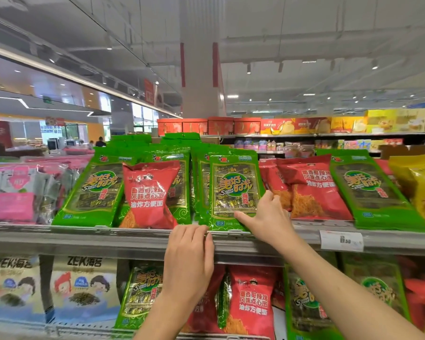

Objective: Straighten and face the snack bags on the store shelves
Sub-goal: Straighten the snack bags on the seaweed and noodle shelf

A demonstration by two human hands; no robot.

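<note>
Snack bags fill the upper shelf [133, 238], leaning back in rows behind its front edge. The right hand [268, 217] holds the middle green seaweed bag [233, 190] at its lower right side, thumb stretched across the front film and fingers curled behind the bag's edge. The left hand [189, 258] rests at the shelf's front lip just below that bag, fingers bent over the rail; whether it pinches the bag's bottom corner or only steadies on the rail I cannot tell.

To do this step well, the bag should be squared so its bottom seam sits parallel to the front edge, label forward, with the left hand guiding the lower corner while the right turns it upright. The film looks slippery and crinkly, so a light grip is enough.

Room is tight: a red noodle bag [147, 192] stands near on the left, and another red noodle bag [312, 187] touches or overlaps on the right, so sideways shifts may topple neighbours. A price tag [341, 240] hangs on the rail towards the right end.
</note>
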